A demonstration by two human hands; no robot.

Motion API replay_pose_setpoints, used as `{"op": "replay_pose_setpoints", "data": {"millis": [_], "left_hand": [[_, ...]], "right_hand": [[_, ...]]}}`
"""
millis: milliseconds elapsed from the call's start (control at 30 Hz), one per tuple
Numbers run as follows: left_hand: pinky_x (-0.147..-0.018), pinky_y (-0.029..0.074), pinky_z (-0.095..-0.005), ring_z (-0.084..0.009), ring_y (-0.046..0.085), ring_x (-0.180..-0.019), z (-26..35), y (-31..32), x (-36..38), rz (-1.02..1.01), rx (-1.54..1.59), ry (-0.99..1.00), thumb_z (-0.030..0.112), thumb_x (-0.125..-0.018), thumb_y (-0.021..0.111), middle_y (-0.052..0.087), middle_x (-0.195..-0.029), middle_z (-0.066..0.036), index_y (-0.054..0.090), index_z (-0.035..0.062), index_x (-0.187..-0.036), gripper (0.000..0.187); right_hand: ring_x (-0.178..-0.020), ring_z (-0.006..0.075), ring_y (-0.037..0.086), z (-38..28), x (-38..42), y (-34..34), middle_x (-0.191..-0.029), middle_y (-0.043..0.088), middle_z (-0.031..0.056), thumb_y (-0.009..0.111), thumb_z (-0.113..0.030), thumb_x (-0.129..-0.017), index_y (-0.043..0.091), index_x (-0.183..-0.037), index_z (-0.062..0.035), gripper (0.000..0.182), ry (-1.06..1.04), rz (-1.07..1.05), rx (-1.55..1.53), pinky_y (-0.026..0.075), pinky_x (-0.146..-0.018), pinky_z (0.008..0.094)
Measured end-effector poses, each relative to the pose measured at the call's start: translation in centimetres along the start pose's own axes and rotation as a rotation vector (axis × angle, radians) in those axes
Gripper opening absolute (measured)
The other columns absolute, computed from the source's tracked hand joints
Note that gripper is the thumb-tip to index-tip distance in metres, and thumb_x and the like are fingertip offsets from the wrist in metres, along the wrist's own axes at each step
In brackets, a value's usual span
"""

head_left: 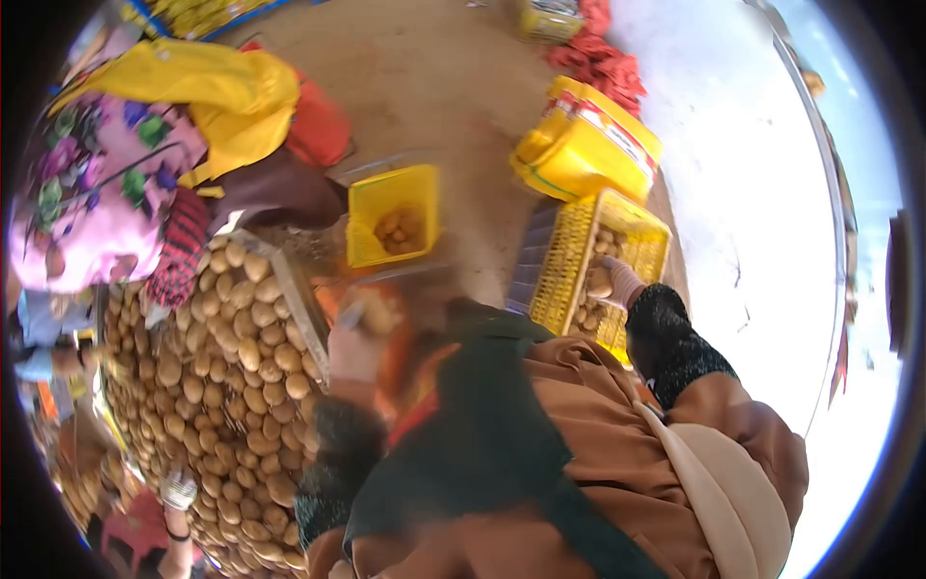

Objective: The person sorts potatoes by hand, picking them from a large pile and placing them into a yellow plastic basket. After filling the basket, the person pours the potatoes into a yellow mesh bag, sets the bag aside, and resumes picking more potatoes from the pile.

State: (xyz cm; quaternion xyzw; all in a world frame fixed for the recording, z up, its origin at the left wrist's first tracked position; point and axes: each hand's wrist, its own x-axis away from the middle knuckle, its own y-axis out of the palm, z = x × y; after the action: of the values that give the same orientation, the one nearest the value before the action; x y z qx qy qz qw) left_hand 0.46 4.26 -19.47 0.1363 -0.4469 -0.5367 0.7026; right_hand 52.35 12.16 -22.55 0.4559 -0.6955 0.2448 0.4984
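Observation:
My right hand [625, 282], in a pale glove with a dark speckled sleeve, reaches into a yellow plastic crate [552, 289]. Its fingers are closed on a potato [599, 283], above other potatoes lying in the crate. My left hand [353, 349], gloved too and smeared by motion, is beside the wooden edge of the sorting table [301, 311]. A brown, blurred potato [379, 311] shows at its fingers, which look curled round it. The heap of potatoes [227, 376] covers the table to the left.
A yellow bin [363, 236] with a few potatoes stands ahead on the floor. Beyond the crate are a yellow container [588, 140] and red sacks [603, 68]. Co-workers are at the table: one in a pink floral garment [96, 203], another with a white-gloved hand [178, 490].

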Motion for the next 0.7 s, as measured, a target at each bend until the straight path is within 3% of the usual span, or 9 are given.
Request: {"op": "replay_pose_setpoints", "data": {"millis": [133, 200, 233, 300, 400, 533, 633, 667, 700], "left_hand": [[-0.093, 0.053, -0.0437, -0.0307, 0.063, -0.106, 1.2, 2.9, -2.4, -0.050, -1.227, 0.406, 0.017, -0.089, 0.069, 0.064, -0.114, -0.014, 0.065, 0.0086, -0.114, 0.027], [-0.096, 0.053, -0.0422, -0.0333, 0.063, -0.110, 1.7, 4.2, -3.5, 0.106, -1.580, 0.347, 0.016, -0.089, 0.068, 0.065, -0.114, -0.017, 0.068, 0.0072, -0.114, 0.027], [-0.094, 0.054, -0.0442, -0.0374, 0.064, -0.108, 0.0, 2.4, -5.4, 0.099, -1.668, 0.478, 0.015, -0.089, 0.067, 0.065, -0.117, -0.019, 0.067, 0.0090, -0.119, 0.031], [-0.094, 0.052, -0.0430, -0.0341, 0.062, -0.111, -1.0, 2.9, -7.5, 0.256, -0.993, 0.231, 0.022, -0.093, 0.063, 0.064, -0.120, -0.020, 0.059, 0.0063, -0.128, 0.040], [-0.100, 0.046, -0.0406, -0.0310, 0.059, -0.120, -1.1, 1.4, -9.0, 0.481, -0.365, 0.094, 0.033, -0.095, 0.060, 0.062, -0.126, -0.021, 0.049, -0.0005, -0.139, 0.056], [-0.099, 0.048, -0.0398, -0.0358, 0.060, -0.118, 4.3, 2.1, 1.9, 0.547, -0.670, 0.294, 0.028, -0.089, 0.067, 0.065, -0.123, -0.021, 0.057, 0.0010, -0.133, 0.052], [-0.088, 0.054, -0.0373, -0.0279, 0.067, -0.100, 8.1, 1.2, 13.2, 0.895, -0.840, 0.318, 0.020, -0.090, 0.072, 0.068, -0.112, -0.017, 0.063, 0.0031, -0.127, 0.041], [-0.091, 0.053, -0.0384, -0.0304, 0.066, -0.101, 4.4, -3.2, 14.2, 1.204, -1.027, 0.653, 0.014, -0.087, 0.072, 0.067, -0.109, -0.018, 0.066, 0.0024, -0.119, 0.034], [-0.092, 0.052, -0.0407, -0.0334, 0.065, -0.100, 5.5, -3.9, 18.0, 1.362, -1.141, 0.731, 0.010, -0.084, 0.072, 0.067, -0.106, -0.018, 0.067, 0.0020, -0.114, 0.032]], "right_hand": [[-0.083, 0.0216, 0.066, 1.5, 1.1, 15.1, -0.099, 0.067, 0.0118, 0.059, -0.017, -0.097, 0.059, -0.124, -0.0031, 0.031, -0.011, -0.417, 0.191, 0.057, -0.073, 0.0387], [-0.088, 0.0226, 0.066, 1.9, -1.4, 19.0, -0.106, 0.066, 0.0131, 0.059, -0.015, -0.096, 0.056, -0.129, -0.0026, 0.035, -0.622, -0.662, 0.867, 0.058, -0.077, 0.0389], [-0.089, 0.0228, 0.066, 2.2, -2.3, 22.3, -0.107, 0.066, 0.0124, 0.059, -0.016, -0.096, 0.057, -0.127, -0.0034, 0.033, -0.767, -0.761, 1.014, 0.058, -0.077, 0.0394], [-0.090, 0.0234, 0.066, 3.4, -3.3, 28.8, -0.108, 0.065, 0.0109, 0.059, -0.016, -0.097, 0.057, -0.124, -0.0051, 0.029, -0.127, -0.721, 0.541, 0.058, -0.078, 0.0404], [-0.095, 0.0219, 0.063, 4.5, -4.7, 34.3, -0.100, 0.064, 0.0067, 0.062, -0.022, -0.095, 0.061, -0.115, -0.0098, 0.023, -0.091, -0.493, 0.575, 0.057, -0.073, 0.0410], [-0.090, 0.0215, 0.064, 5.4, -1.4, 38.2, -0.099, 0.066, 0.0055, 0.063, -0.025, -0.093, 0.064, -0.116, -0.0096, 0.027, -0.330, -0.324, 1.023, 0.057, -0.067, 0.0387], [-0.082, 0.0206, 0.066, 8.5, -2.1, 40.2, -0.103, 0.068, 0.0074, 0.062, -0.021, -0.092, 0.066, -0.121, -0.0077, 0.032, -0.430, -0.652, 1.442, 0.057, -0.064, 0.0342], [-0.077, 0.0179, 0.067, 10.8, 3.5, 41.6, -0.101, 0.070, 0.0086, 0.063, -0.020, -0.092, 0.068, -0.121, -0.0056, 0.032, -0.580, -0.795, 1.522, 0.056, -0.061, 0.0295], [-0.078, 0.0124, 0.065, 12.7, 4.7, 42.8, -0.096, 0.070, 0.0070, 0.064, -0.017, -0.092, 0.069, -0.117, -0.0031, 0.029, -0.821, -1.062, 1.624, 0.053, -0.063, 0.0266]]}}
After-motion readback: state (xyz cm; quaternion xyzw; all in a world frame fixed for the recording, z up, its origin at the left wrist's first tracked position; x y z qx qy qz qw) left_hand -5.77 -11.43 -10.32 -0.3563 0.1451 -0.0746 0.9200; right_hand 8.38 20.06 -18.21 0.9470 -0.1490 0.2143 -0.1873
